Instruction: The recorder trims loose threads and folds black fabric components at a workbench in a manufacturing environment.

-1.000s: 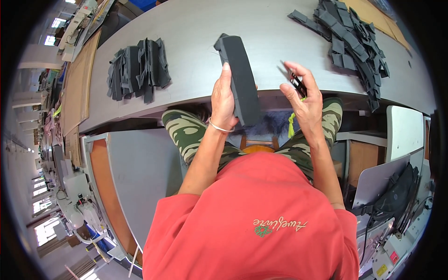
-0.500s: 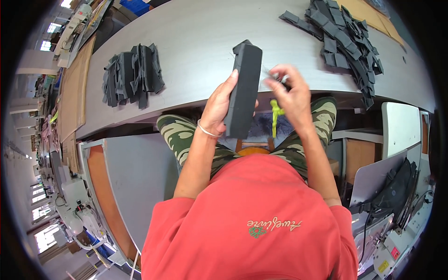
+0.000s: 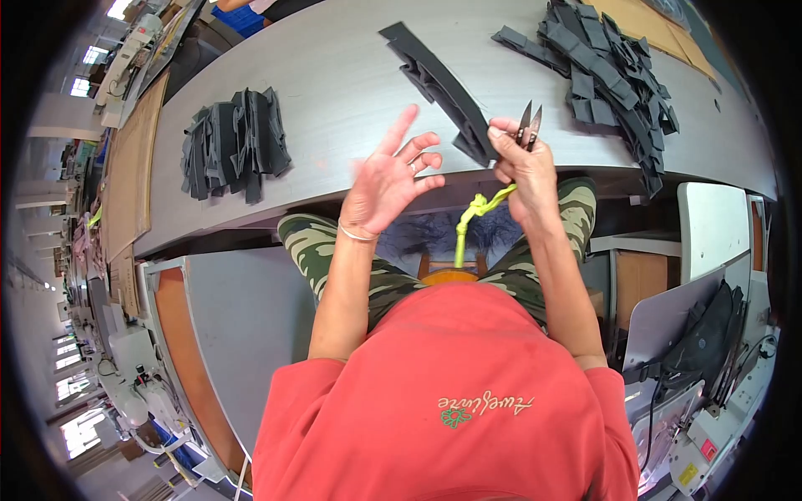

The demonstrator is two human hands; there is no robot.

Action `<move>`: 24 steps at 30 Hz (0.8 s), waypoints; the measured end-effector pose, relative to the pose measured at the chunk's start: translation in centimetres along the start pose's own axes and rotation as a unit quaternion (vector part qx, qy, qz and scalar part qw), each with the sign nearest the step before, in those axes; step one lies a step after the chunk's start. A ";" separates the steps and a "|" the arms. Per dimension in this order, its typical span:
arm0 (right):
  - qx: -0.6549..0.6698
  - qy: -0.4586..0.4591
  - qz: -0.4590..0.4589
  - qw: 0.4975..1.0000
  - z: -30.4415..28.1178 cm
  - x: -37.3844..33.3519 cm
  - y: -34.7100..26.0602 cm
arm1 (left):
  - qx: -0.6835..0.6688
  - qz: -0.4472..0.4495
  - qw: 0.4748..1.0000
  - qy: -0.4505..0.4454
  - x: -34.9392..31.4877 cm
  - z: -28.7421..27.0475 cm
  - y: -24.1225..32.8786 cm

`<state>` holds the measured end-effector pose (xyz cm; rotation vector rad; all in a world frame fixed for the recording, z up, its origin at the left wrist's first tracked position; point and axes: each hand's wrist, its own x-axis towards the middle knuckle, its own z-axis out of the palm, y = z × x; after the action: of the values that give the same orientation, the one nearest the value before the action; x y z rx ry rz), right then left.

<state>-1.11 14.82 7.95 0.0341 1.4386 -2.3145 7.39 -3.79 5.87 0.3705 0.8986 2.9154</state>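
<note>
My right hand (image 3: 526,167) is closed round a pair of thread snips (image 3: 530,127), their two dark blades pointing up and apart. The same hand pinches the lower end of a dark grey fabric strip (image 3: 447,88) with folded flaps along one side; the strip slants up and left above the table. A yellow-green cord (image 3: 477,206), knotted along its length, hangs from beneath that hand. To the left, my left hand (image 3: 388,179) is open, palm up with fingers spread, holding nothing and apart from the strip. A ring and a white wristband are on it.
Similar dark strips lie in a stack (image 3: 234,144) at the table's left and in a larger heap (image 3: 610,75) at its right. The grey table (image 3: 334,75) ends just before my knees. A grey cabinet (image 3: 242,309) stands left; a black bag (image 3: 706,334) is right.
My left hand has let go of the dark fabric strip and opened. The right hand now holds it, together with the snips, and the strip has swung to slant up-left.
</note>
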 end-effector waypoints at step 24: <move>-0.372 -0.119 -0.254 0.885 1.0 -1.3 -0.1 | 0.058 0.015 0.982 0.180 0.5 2.9 -0.9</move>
<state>0.24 14.47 8.78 -0.9078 2.2837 -1.8319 7.58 -1.44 7.80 -0.1485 1.1153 3.0201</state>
